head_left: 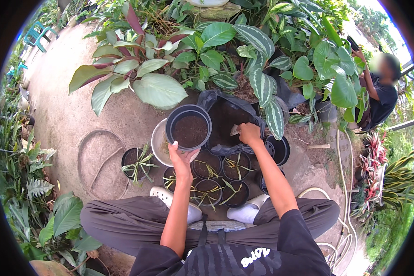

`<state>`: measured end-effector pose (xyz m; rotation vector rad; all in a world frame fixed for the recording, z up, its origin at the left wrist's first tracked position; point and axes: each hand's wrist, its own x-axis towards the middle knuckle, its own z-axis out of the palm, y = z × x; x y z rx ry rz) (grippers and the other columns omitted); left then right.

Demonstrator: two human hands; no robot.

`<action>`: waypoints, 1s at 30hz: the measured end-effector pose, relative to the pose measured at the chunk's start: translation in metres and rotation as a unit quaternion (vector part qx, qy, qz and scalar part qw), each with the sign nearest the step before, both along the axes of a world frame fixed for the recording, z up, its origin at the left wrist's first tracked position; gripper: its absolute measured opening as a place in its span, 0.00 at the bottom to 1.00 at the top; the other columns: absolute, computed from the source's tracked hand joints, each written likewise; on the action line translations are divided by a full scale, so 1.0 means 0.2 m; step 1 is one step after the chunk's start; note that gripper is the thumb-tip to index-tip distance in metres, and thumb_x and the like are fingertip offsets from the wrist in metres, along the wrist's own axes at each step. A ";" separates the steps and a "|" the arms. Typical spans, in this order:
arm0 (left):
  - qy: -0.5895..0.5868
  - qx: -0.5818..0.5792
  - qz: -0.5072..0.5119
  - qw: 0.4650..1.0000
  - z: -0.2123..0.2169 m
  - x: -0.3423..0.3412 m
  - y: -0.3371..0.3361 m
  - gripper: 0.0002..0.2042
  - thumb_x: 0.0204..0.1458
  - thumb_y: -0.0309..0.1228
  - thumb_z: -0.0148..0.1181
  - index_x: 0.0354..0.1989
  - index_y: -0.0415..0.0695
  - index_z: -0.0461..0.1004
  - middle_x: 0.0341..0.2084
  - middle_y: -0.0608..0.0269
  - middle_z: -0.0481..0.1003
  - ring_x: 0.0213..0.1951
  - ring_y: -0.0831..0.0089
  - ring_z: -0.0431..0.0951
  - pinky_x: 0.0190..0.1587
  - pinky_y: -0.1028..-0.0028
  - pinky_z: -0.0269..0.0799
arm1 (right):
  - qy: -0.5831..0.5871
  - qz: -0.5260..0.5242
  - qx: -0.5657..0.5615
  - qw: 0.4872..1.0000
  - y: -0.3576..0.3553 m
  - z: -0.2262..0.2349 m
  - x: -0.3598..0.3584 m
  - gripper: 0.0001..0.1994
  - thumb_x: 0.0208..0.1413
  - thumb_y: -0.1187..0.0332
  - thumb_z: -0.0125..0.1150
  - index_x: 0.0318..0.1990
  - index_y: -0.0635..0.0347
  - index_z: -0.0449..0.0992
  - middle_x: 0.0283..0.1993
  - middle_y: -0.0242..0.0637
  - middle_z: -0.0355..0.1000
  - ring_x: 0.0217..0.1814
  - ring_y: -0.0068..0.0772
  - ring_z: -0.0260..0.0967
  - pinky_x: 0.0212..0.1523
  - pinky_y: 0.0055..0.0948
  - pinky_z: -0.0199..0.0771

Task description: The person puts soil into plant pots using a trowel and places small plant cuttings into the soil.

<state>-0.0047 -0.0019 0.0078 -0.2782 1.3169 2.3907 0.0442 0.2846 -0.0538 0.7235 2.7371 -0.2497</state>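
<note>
Head view: left hand [184, 158] partly curled under the near side of a black pot [172, 125], thumb up by the rim, pot held raised with dark soil inside. Pale round container [158, 148] just behind and left of it, partly covered. Right hand [250, 134] closed on a small pale piece [234, 130], kind unclear, over the open mouth of a black plastic bag [209, 98] of soil, right of the pot. Below both hands, between the shoes: cluster of potted seedlings [208, 192], narrow leaves drooping. Another potted plant [142, 164] stands apart to the left on concrete ground [60, 138]. Far right, another person [385, 99] beside broad-leaved plants [329, 60].
</note>
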 end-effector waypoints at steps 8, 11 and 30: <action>-0.009 0.001 0.003 1.000 -0.04 -0.01 -0.01 0.35 0.60 0.54 0.50 0.65 0.36 0.59 0.60 0.45 0.69 0.57 0.50 0.75 0.58 0.55 0.73 | 0.106 -0.084 -0.094 0.986 -0.12 -0.15 -0.04 0.15 0.57 0.67 0.60 0.51 0.43 0.83 0.49 0.43 0.81 0.54 0.51 0.77 0.55 0.46 0.77; -0.004 0.035 0.014 0.999 -0.06 -0.02 -0.03 0.27 0.62 0.47 0.51 0.61 0.40 0.58 0.56 0.49 0.70 0.53 0.52 0.79 0.52 0.58 0.81 | 0.125 -0.114 -0.171 0.971 -0.16 -0.20 -0.09 0.15 0.58 0.66 0.61 0.52 0.43 0.83 0.51 0.45 0.80 0.56 0.52 0.76 0.58 0.44 0.75; -0.014 0.016 0.018 1.000 -0.01 -0.01 -0.01 0.34 0.60 0.54 0.49 0.65 0.38 0.59 0.61 0.47 0.68 0.57 0.51 0.75 0.57 0.56 0.73 | 0.260 -0.147 -0.326 0.897 -0.11 -0.38 -0.14 0.16 0.57 0.75 0.63 0.52 0.47 0.82 0.47 0.40 0.82 0.52 0.39 0.79 0.56 0.34 0.73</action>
